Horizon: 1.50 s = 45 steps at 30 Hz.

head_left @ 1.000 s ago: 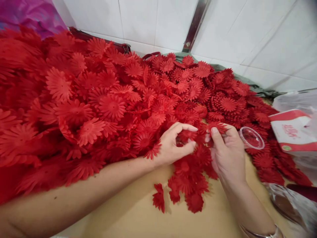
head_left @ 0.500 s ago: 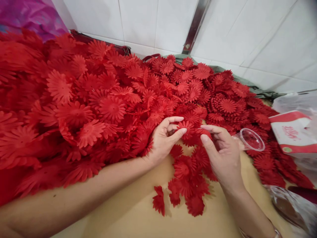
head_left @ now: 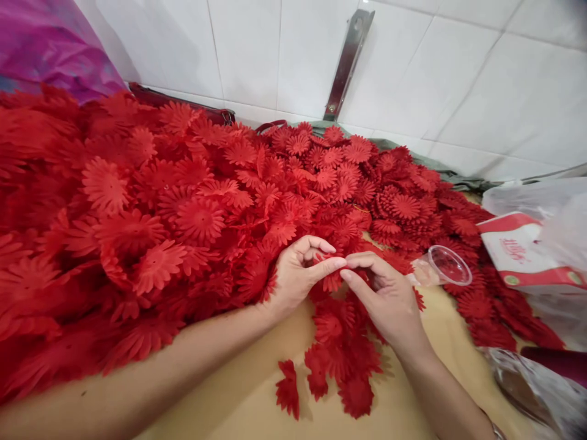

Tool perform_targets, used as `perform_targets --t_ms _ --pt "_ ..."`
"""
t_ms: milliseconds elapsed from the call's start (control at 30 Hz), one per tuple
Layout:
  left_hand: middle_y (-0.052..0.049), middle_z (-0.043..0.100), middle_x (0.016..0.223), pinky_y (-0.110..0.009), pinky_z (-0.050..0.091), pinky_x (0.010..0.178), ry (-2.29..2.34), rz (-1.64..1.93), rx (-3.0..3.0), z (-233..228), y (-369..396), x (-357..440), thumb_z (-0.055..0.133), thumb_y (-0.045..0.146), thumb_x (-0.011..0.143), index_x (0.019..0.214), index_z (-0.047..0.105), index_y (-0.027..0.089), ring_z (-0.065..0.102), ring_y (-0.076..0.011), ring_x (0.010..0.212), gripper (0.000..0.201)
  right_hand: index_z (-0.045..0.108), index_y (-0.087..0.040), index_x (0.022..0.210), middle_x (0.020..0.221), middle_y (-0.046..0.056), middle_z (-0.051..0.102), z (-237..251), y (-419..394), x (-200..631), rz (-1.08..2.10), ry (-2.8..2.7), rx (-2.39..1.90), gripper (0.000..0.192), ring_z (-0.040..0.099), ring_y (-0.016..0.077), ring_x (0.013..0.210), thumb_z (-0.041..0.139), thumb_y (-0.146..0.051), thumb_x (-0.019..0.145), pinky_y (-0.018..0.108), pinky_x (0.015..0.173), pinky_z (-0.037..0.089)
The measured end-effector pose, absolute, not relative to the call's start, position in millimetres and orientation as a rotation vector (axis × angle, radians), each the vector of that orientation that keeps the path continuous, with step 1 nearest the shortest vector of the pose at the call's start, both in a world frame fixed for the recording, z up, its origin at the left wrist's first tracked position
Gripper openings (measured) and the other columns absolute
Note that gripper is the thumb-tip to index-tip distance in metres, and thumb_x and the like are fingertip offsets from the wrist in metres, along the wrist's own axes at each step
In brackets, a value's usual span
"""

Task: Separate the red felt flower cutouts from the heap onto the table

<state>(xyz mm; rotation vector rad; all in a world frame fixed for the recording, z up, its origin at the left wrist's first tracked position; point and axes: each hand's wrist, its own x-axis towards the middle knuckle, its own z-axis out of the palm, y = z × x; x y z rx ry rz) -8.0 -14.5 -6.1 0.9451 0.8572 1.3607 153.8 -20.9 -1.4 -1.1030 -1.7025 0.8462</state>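
**Head view: both hands pinching one red fabric flower at the edge of the pile**

Head view, looking forward and down at a tan table.

1. Left hand: palm turned inward, forearm crossing the lower left of the frame. Thumb and forefinger are closed together on a small red fabric flower; the other fingers curl loosely above it.
2. Right hand: forearm entering from the lower right. Thumb and forefinger are pinched on the same flower from the opposite side; the fingertips of the two hands touch or nearly touch. The remaining fingers are bent under the palm.
3. Held flower: raised just above the table, at the near edge of the flower pile, between the two hands. Its petals hang below the fingertips and are partly hidden by them.
4. Flower pile: red, daisy-shaped cut-outs, heaped from the left edge across to the right, reaching back to the white tiled wall.
5. Loose flowers: a small cluster lying flat on the table, directly below the hands.
6. Clear plastic cup: lying on its side, just beside the right hand, mouth facing the camera.
7. Red-and-white packet: at the right edge, with clear plastic bags around it.
8. Metal bracket: fixed to the wall, tilted.
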Motion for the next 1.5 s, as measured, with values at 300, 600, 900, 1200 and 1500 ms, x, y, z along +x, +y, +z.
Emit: perform_targets --t_ms 300,600,900,1200,1500 --pt "0.011 0.04 0.056 -0.019 0.029 0.052 0.924 1.436 1.033 -8 -16 -7 0.079 0.034 0.079 0.091 0.061 0.017 0.034 -0.0054 0.05 0.027 0.062 -0.023 0.088 0.084 -0.002 0.061 -7 -11 165 0.82 -1.335 -1.147 0.017 0.056 0.0133 0.079 0.062 -0.038 0.096 0.026 0.077 0.046" --pt "-0.006 0.062 0.112 -0.032 0.048 0.097 1.119 1.812 1.824 -2 -36 -12 0.062 0.014 0.093 0.116 0.062 0.021 0.059 -0.0162 0.108 0.023 0.065 -0.025 0.119 0.122 0.005 0.07 3 -19 157 0.568 -1.736 -1.137 0.026 0.064 0.019 0.115 0.051 -0.021 0.098 0.039 0.105 0.047" --pt "-0.004 0.076 0.104 -0.026 0.051 0.1 0.165 1.265 2.52 5 -65 -6 0.061 0.022 0.094 0.102 0.073 0.019 0.069 -0.0143 0.1 0.015 0.071 -0.022 0.107 0.106 0.004 0.075 11 -10 178 0.294 -1.635 -1.237 0.026 0.069 0.0184 0.103 0.048 -0.014 0.096 0.037 0.099 0.052" --pt "0.004 0.047 0.158 -0.058 0.031 0.123 0.262 0.67 3.07 -15 -77 2 0.042 0.045 0.102 0.134 0.064 0.03 0.024 -0.0277 0.156 0.042 0.071 -0.021 0.1 0.099 0.003 0.077 8 -3 181 0.267 -1.717 -1.25 0.025 0.071 0.0164 0.096 0.048 -0.013 0.095 0.032 0.092 0.053" --pt "-0.011 0.072 0.13 -0.053 0.035 0.12 0.671 0.814 2.189 -14 -37 -7 0.06 0.049 0.094 0.117 0.074 0.023 0.06 -0.0289 0.131 0.037 0.07 -0.019 0.099 0.099 0.006 0.076 5 1 179 0.376 -1.703 -1.264 0.022 0.071 0.0179 0.097 0.048 -0.021 0.096 0.034 0.093 0.054"
